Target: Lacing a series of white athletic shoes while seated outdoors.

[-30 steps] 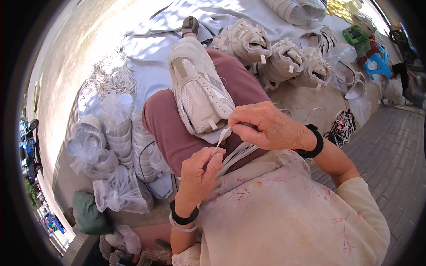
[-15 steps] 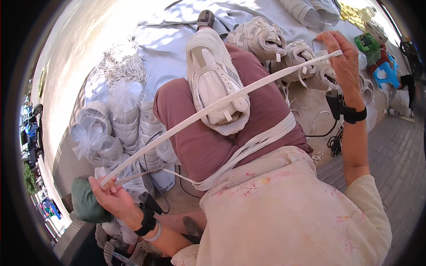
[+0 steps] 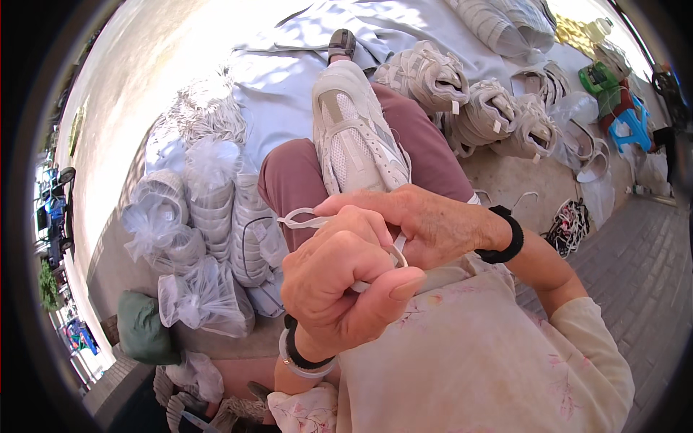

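Note:
A beige and white sneaker lies across my thighs, its heel end hidden behind my hands. Close above my lap, my left hand is closed around a white shoelace, which forms a small loop beside its knuckles. My right hand meets it from the right, bent over the same lace, with thumb and fingers pressed together. A short bit of lace shows between the two hands; the rest of it is covered by the fingers.
Stacked white shoe parts in clear plastic bags stand on the left, near a heap of laces and a green bundle. Several unlaced sneakers sit to the right. Beyond them are a blue stool and tangled cords.
My hands were far apart with the lace stretched between them; now they have come together over my lap. The bunch of laces across my lap is now mostly covered.

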Available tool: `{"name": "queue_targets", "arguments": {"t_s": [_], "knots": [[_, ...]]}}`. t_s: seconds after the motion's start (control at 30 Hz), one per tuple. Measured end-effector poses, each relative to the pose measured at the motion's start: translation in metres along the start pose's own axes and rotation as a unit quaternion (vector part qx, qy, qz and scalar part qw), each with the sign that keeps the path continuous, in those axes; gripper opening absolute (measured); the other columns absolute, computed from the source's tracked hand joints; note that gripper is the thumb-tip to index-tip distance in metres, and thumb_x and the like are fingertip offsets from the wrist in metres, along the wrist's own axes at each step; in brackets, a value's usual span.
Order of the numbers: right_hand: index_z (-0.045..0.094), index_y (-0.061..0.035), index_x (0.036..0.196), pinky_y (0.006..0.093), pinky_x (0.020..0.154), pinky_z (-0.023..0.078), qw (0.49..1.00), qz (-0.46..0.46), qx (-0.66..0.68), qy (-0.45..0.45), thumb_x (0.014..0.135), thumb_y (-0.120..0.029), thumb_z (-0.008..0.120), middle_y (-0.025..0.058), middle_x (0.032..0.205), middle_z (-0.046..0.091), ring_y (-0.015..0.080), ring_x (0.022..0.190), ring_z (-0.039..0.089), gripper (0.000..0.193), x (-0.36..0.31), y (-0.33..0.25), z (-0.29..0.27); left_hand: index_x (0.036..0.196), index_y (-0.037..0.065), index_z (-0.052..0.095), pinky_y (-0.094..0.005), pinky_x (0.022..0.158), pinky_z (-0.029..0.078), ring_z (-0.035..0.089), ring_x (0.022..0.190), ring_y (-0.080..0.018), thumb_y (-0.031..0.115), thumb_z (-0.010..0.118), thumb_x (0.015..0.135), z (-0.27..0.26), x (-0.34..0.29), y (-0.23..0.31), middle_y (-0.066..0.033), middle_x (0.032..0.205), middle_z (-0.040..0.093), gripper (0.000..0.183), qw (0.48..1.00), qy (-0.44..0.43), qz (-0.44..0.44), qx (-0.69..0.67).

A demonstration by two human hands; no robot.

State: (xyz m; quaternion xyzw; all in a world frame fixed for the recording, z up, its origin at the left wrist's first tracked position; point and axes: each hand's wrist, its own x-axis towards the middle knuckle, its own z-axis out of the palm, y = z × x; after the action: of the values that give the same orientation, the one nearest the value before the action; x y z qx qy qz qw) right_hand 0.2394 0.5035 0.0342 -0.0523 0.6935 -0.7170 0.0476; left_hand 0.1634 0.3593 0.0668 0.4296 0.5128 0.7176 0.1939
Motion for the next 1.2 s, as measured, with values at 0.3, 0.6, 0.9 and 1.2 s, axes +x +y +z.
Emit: {"name": "queue_targets", "arguments": {"t_s": [0.3,0.6,0.9,1.2], "knots": [[0.062,0.0032,0.084,0.0319,0.061,0.045,0.994,0.055,0.015,0.093,0.088,-0.010,0.056,0.0090,0.069,0.059,0.0239,0.061,0.053,0.014,-0.013,0.031,-0.016,0.089,-0.002,0.059,-0.0381,0.084,0.050,0.062,0.082,-0.0223,0.031,0.045,0.100,-0.019,-0.063,-0.030,-0.0083,0.086,0.063,0.038,0.955,0.212,-0.126,0.164],[0.063,0.0019,0.091,0.0351,0.062,0.046,0.982,-0.118,0.083,-0.120,0.087,-0.004,0.055,0.0118,0.075,0.063,0.0259,0.066,0.059,0.011,-0.003,-0.021,0.018,0.128,-0.005,0.046,-0.0421,0.091,0.048,0.063,0.102,-0.0290,0.045,0.027,0.103,-0.064,-0.075,-0.047,-0.0199,0.121,0.060,0.058,0.807,0.179,-0.415,-0.380],[0.068,-0.0017,0.089,0.0314,0.065,0.049,0.984,0.121,-0.067,-0.114,0.084,-0.008,0.062,0.0089,0.078,0.068,0.0213,0.069,0.064,0.011,-0.046,0.020,-0.026,0.120,-0.005,0.050,-0.0279,0.052,0.039,0.040,0.055,-0.0109,0.024,0.036,0.104,-0.176,-0.100,-0.023,-0.0030,0.074,0.046,0.035,0.776,0.346,-0.251,-0.465],[0.065,-0.0036,0.107,0.0279,0.066,0.046,0.967,0.218,-0.134,0.008,0.083,-0.007,0.064,0.0075,0.081,0.063,0.0154,0.071,0.056,0.025,-0.088,0.066,-0.080,0.115,-0.003,0.050,-0.0229,0.041,0.031,0.032,0.045,-0.0072,0.022,0.035,0.105,-0.202,-0.122,-0.013,0.0001,0.065,0.039,0.031,0.814,0.429,-0.221,-0.323]]}}
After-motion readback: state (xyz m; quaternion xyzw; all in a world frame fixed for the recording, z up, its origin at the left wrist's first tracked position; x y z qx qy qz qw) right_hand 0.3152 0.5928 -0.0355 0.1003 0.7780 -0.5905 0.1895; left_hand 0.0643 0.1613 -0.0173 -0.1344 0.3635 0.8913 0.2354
